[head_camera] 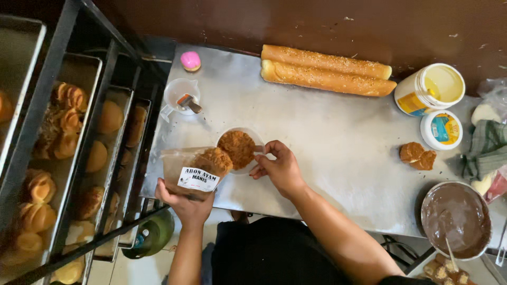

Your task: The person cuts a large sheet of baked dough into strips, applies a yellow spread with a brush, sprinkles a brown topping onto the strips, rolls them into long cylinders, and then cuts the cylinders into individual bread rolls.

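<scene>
Overhead view of a metal worktable (327, 142) beside a rack of baking trays (68, 174) holding browned buns. On the table, largest first: two long sesame-topped loaves (327, 71) lying side by side and touching along the far edge; a metal bowl of chocolate spread (457, 219) with a utensil standing in it, at the near right corner; an open yellow tub (430, 88) of pale spread, its lid (441, 129) set just beside it; and a clear measuring cup (181, 95) with a small tool inside.

The left hand (185, 203) is clamped from below on a clear plastic bag of brown shredded floss (195, 169), tilted so its mouth meets the rim of a small white bowl (240, 150) already heaped with the same floss. The bag is likely light, limp and slippery (the contents loose and prone to spill), so a grip low on the filled part, as here, seems soundest. The right hand (280, 169) rests against the bowl's right rim, fingers curled together; whether they pinch the rim itself cannot be told. The bowl looks rigid and light, liable to slide on bare metal.
</scene>
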